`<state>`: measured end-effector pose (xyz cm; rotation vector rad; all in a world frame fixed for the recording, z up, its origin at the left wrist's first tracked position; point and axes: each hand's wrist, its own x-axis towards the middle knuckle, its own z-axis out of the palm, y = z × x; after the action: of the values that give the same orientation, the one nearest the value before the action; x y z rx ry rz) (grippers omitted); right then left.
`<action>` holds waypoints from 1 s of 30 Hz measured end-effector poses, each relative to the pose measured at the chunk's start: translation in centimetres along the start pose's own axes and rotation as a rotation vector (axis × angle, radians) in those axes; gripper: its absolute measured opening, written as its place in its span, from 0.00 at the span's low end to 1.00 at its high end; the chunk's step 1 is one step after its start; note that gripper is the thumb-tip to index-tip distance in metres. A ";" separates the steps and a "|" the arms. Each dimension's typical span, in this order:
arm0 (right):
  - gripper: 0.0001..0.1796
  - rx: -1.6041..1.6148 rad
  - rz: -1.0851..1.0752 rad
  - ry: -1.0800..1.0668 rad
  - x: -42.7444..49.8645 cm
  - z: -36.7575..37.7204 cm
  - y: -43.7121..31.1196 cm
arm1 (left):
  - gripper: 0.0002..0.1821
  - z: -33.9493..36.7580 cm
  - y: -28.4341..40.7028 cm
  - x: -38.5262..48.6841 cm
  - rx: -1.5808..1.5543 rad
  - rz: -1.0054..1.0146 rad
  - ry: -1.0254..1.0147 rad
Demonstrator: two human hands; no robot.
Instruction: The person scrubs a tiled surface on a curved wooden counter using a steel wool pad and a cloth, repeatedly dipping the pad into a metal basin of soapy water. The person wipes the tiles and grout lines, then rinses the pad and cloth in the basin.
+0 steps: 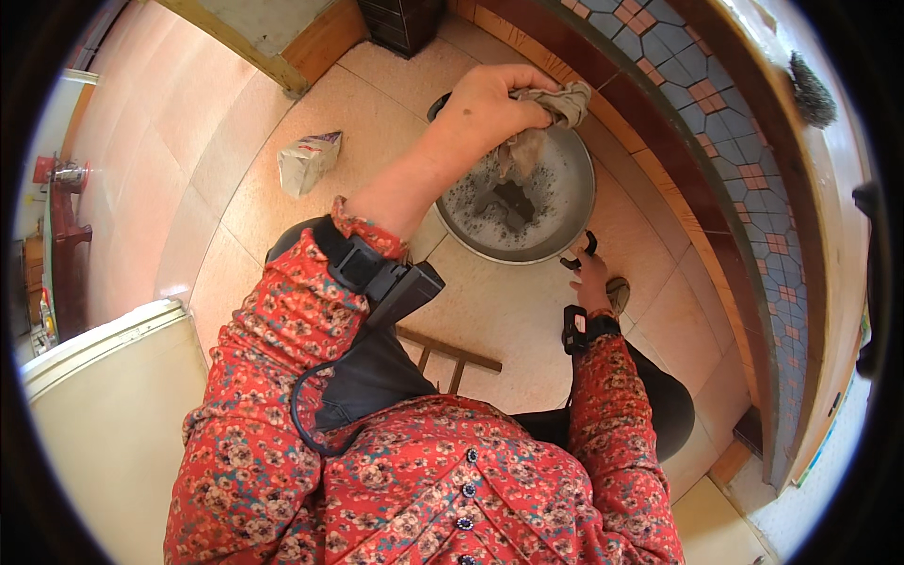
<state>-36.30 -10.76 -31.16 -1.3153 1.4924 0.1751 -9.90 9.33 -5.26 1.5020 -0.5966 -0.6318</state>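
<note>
In front of me on the tiled floor sits a wide metal pan [590, 201] with a black handle on either side. It holds murky, foamy water [487, 229]. My left hand [487, 106] is above its far rim, gripping a crumpled grey-brown cloth [565, 104]. One end of the cloth hangs down toward the foam; whether it touches the water is unclear. At the near right of the pan, the fingers of my right hand [592, 277] are hooked across the near black handle [590, 244]. The far handle [438, 106] is partly covered by my left forearm.
A crumpled plastic packet [308, 164] lies on the floor left of the pan. Along the right runs a raised ledge faced with blue and pink tiles [741, 141], a dark scouring pad [812, 92] on top. Between my legs is a low wooden frame [452, 351].
</note>
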 end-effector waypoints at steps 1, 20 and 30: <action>0.23 0.041 -0.018 0.008 0.3 0.5 0.2 | 0.18 0.2 0.1 0.2 0.002 -0.028 0.000; 0.09 0.336 -0.102 0.100 0.9 1.1 2.1 | 0.18 0.8 0.6 0.7 0.028 -0.057 0.003; 0.13 0.127 -0.111 0.066 4.0 -0.2 4.6 | 0.16 1.3 0.3 -0.4 0.294 0.149 0.025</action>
<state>-39.16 -11.62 -36.41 -1.3073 1.4570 -0.0343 -11.07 8.64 -4.98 1.7163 -0.8006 -0.4223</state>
